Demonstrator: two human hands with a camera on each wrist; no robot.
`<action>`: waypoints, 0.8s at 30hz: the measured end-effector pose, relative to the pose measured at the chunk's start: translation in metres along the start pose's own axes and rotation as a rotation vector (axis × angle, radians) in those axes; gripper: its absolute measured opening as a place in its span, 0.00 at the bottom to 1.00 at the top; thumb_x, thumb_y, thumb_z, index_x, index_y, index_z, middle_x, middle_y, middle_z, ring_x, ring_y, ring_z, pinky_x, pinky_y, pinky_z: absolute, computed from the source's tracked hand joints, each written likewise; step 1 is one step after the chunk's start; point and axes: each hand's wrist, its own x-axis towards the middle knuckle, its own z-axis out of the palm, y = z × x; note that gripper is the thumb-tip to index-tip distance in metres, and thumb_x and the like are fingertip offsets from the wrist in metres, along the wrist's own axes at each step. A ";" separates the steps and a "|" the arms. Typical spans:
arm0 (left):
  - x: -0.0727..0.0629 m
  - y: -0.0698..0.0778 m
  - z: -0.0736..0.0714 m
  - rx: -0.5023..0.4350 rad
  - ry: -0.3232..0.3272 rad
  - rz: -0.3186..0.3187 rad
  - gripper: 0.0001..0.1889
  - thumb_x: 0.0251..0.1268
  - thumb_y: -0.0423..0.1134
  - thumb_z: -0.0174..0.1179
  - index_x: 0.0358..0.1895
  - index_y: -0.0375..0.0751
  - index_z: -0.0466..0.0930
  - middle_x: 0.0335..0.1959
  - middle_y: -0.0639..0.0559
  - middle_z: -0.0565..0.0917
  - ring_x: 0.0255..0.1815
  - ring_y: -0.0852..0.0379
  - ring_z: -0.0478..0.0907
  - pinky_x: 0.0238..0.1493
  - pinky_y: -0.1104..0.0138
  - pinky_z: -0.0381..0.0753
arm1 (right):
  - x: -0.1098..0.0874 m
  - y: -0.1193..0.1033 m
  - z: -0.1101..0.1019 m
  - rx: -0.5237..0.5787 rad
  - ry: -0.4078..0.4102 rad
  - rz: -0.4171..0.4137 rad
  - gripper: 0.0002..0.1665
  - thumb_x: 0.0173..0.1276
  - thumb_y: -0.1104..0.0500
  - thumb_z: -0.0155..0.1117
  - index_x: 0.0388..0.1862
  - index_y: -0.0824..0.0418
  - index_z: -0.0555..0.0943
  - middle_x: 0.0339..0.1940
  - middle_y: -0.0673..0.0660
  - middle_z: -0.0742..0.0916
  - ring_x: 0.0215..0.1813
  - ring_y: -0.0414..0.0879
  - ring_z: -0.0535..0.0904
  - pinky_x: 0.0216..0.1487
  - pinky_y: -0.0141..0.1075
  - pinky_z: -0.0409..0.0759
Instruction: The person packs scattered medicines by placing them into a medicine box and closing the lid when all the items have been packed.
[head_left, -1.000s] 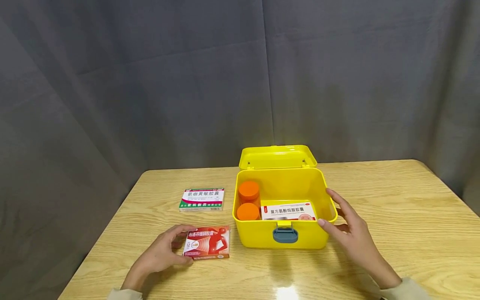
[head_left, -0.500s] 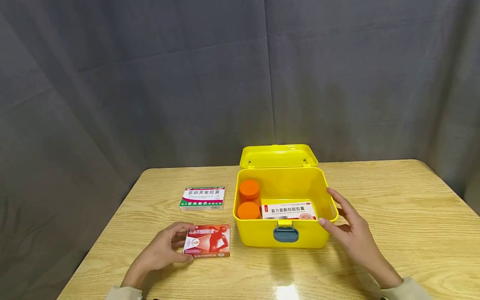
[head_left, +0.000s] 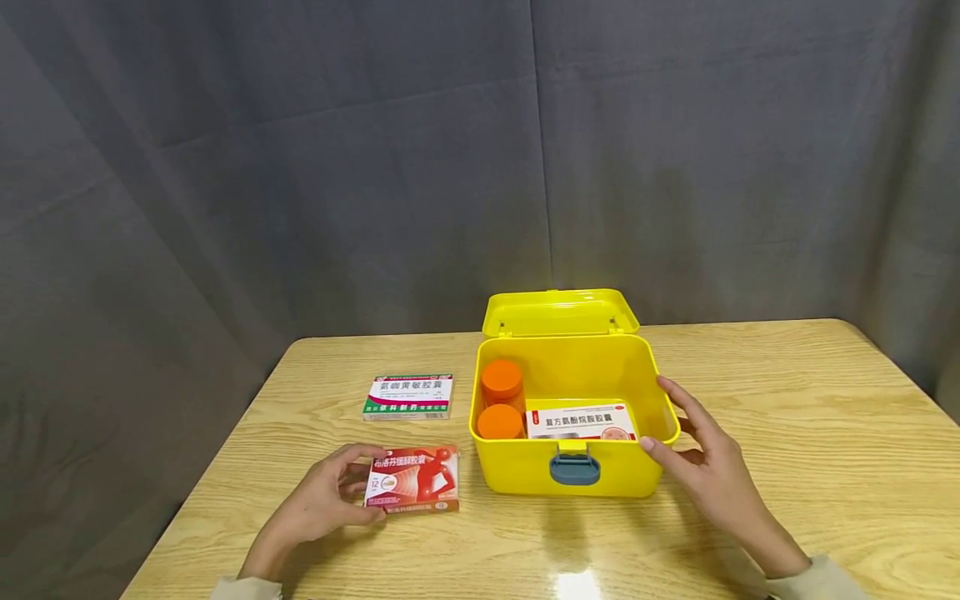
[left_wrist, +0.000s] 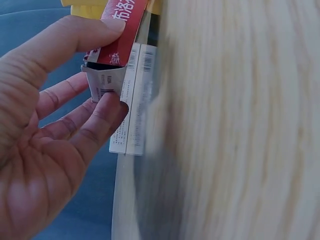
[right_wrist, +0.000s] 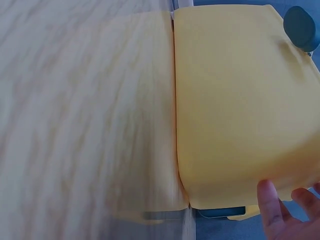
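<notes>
A red medicine box [head_left: 412, 481] is pinched at its left end by my left hand [head_left: 321, 495], thumb on the near side and fingers behind. In the left wrist view, a dark gap shows at the end of the red medicine box [left_wrist: 126, 30], above a white flap. My right hand [head_left: 716, 475] rests at the right side of the yellow medicine case [head_left: 525, 468], thumb at the front corner and index finger along the side rim. The case's lid is tipped back. Inside are two orange-capped bottles [head_left: 501, 400] and a white medicine box [head_left: 577, 419].
Beyond the left hand, a green and white medicine box [head_left: 408, 397] lies flat on the wooden table [head_left: 810, 417]. The yellow lid [head_left: 558, 313] leans back near the table's far edge. A grey curtain [head_left: 405, 183] hangs behind.
The red medicine box and my left hand have shifted very slightly upward in the head view. My right hand keeps its place at the yellow case.
</notes>
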 end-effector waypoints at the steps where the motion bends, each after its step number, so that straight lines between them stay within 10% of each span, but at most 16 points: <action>1: 0.000 0.000 0.000 0.000 0.005 0.005 0.35 0.44 0.28 0.75 0.60 0.37 0.72 0.59 0.37 0.71 0.54 0.42 0.76 0.53 0.62 0.78 | 0.000 0.000 0.000 -0.001 0.000 0.001 0.42 0.68 0.62 0.65 0.77 0.49 0.59 0.73 0.57 0.67 0.60 0.60 0.71 0.39 0.29 0.82; 24: -0.015 0.014 -0.018 -0.006 0.171 -0.009 0.36 0.44 0.27 0.75 0.61 0.35 0.72 0.61 0.38 0.72 0.59 0.40 0.71 0.52 0.66 0.79 | 0.001 0.000 0.000 -0.010 0.000 -0.024 0.42 0.67 0.63 0.65 0.77 0.51 0.59 0.72 0.59 0.67 0.59 0.62 0.72 0.39 0.28 0.81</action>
